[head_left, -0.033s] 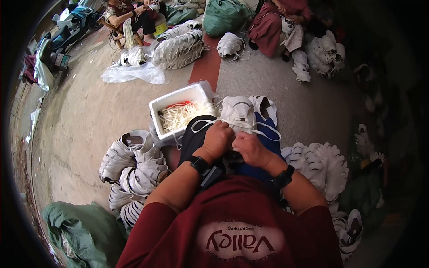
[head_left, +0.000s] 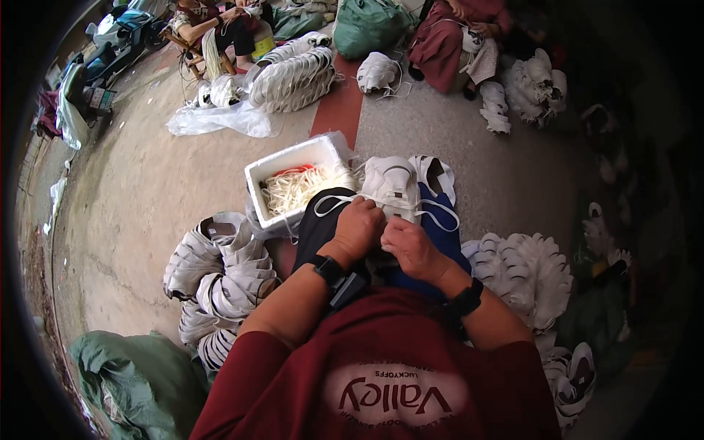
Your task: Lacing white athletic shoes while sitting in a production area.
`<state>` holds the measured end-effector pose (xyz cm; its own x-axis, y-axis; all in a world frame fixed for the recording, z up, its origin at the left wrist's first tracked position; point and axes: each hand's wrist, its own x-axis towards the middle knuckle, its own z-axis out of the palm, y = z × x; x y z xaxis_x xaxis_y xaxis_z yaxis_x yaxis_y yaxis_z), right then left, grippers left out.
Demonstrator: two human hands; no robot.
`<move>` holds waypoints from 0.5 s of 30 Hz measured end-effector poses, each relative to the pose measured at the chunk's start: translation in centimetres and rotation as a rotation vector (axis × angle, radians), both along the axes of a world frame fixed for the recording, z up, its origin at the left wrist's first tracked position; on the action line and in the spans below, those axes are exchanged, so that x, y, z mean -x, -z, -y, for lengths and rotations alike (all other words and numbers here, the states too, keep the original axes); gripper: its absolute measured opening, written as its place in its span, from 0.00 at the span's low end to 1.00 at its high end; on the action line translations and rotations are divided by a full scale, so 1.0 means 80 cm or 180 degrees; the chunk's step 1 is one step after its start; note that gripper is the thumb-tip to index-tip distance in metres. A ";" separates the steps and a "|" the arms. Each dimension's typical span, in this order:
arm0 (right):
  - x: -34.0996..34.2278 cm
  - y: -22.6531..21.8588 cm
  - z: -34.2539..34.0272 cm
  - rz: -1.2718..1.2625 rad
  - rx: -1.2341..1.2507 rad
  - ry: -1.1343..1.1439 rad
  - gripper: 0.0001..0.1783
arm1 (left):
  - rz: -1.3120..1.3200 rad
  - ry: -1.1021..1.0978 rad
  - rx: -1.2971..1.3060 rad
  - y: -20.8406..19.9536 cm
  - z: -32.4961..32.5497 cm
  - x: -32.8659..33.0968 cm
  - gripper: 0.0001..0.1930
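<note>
Slightly lower and further out than in the earlier frame, the right hand (head_left: 414,248) has shifted only a touch, and the white lace (head_left: 456,217) beside it has narrowed its loop; I see little other change. From my remote seat, I find both hands curled with their backs up, near each other over the lap. Their fingertips are hidden from me, so I cannot tell what either one pinches. Under and just beyond them, the white shoe (head_left: 391,176) rests on the lap, its rounded, mesh-like toe pointing away, the lace running across it and bowing out past the left hand (head_left: 359,227) too. Another shoe (head_left: 440,176), showing a dark lining, lies just to its right by the blue cloth (head_left: 438,220) over the right leg.

Left of the shoe I have a white foam box (head_left: 297,158) with smooth thick walls, holding a tangle of cream laces (head_left: 293,192) and something red. White shoe uppers sit nested in ribbed coils at the left (head_left: 220,268) and right (head_left: 519,279). Crumpled green sacking (head_left: 139,385) fills the lower left.

I see rough grey concrete floor (head_left: 154,191) crossed by a red stripe (head_left: 337,110), two seated co-workers among more uppers, and a blue scooter (head_left: 125,37) in the far left corner.
</note>
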<state>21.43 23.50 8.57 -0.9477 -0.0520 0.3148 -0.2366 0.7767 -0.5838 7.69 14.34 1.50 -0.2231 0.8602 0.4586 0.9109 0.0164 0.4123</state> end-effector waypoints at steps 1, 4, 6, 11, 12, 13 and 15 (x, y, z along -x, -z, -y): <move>-0.003 -0.002 0.005 -0.0426 0.0444 0.0223 0.02 | -0.0001 -0.0012 0.0021 0.003 0.000 -0.002 0.04; -0.035 0.004 -0.006 -0.0505 0.1683 0.0942 0.01 | 0.0070 -0.0268 0.0182 -0.006 -0.003 -0.009 0.02; -0.055 0.013 -0.023 -0.0156 0.2489 0.1415 0.03 | 0.0050 -0.0296 0.0211 -0.007 -0.006 -0.011 0.02; -0.077 0.043 -0.041 -0.0439 0.3599 0.1723 0.04 | 0.0184 -0.0448 0.0368 -0.014 -0.018 -0.020 0.03; -0.081 0.050 -0.041 -0.0456 0.3631 0.1726 0.04 | 0.0345 -0.0479 0.0533 -0.016 -0.020 -0.020 0.04; -0.087 0.057 -0.042 -0.0443 0.3698 0.1783 0.03 | 0.0506 -0.0510 0.0698 -0.016 -0.022 -0.020 0.04; -0.097 0.070 -0.043 -0.0455 0.3793 0.1849 0.03 | 0.0979 -0.0204 0.0568 -0.013 -0.020 -0.009 0.04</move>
